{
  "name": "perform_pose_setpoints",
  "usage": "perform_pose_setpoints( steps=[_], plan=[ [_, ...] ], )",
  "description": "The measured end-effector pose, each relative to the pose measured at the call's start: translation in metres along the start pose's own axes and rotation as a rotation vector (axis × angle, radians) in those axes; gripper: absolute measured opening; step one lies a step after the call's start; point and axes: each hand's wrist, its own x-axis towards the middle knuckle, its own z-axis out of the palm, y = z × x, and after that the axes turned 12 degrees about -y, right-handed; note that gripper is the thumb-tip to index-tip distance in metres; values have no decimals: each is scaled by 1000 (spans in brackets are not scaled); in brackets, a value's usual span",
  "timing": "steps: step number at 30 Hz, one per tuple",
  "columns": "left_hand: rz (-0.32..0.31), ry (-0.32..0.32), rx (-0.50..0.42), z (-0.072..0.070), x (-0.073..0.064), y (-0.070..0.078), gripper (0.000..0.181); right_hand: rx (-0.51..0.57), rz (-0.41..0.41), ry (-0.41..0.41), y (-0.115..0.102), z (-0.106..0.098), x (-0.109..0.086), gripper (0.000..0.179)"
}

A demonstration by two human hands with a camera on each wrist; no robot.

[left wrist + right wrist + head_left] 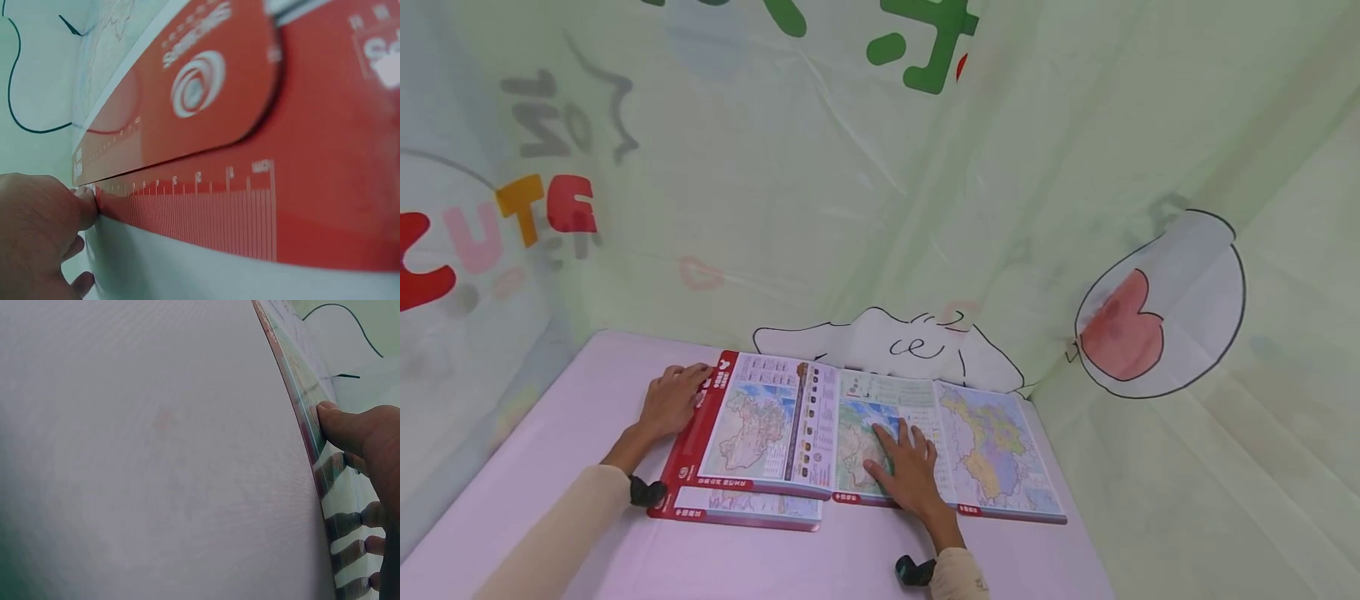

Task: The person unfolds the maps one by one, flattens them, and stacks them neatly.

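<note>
Glossy printed map sheets lie side by side on the pale table. The left map sheet (pixel 756 429) has a wide red border with a printed ruler (pixel 212 206) and overlaps another red-edged map sheet (pixel 748 504). My left hand (pixel 673 402) touches the upper part of its red left border, the fingertips at the edge in the left wrist view. I cannot see what lies under them. On the middle map sheet (pixel 853 450) my right hand (pixel 912 471) rests with spread fingers. The right wrist view shows its thumb (pixel 344 428) near the sheet's front edge. Nothing is in its grasp.
A right-hand map sheet (pixel 1000 450) with coloured regions adjoins the middle one. The pale table (pixel 850 567) extends in front of the sheets. Light green fabric walls (pixel 775 208) with cartoon prints and letters stand behind and at both sides.
</note>
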Motion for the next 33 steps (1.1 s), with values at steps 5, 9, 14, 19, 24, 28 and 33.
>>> perform_pose_setpoints(
  steps=[5, 9, 14, 19, 24, 28, 33],
  plan=[
    [0, 8, -9, 3, -8, 3, 70, 7, -21, 30, 1, -2, 0, 71],
    [-1, 13, -15, 4, -15, 7, 69, 9, -6, 12, 0, -5, 1, 71],
    [11, 39, -10, 6, -26, 10, 71, 6, 6, -19, 0, -4, 1, 72],
    [15, 47, -1, 8, -30, 7, 74, -41, 1, 18, -1, 2, 2, 72],
    [-71, 21, -80, 10, -40, 7, 75, -43, 36, 107, -18, 4, -2, 66],
    [-201, 1, -225, -5, -66, 28, 64, 94, 112, 220, -48, -1, -12, 43],
    [-304, -40, -326, -27, -102, 61, 59, 414, 191, 167, -91, -9, -32, 19]
  ],
)
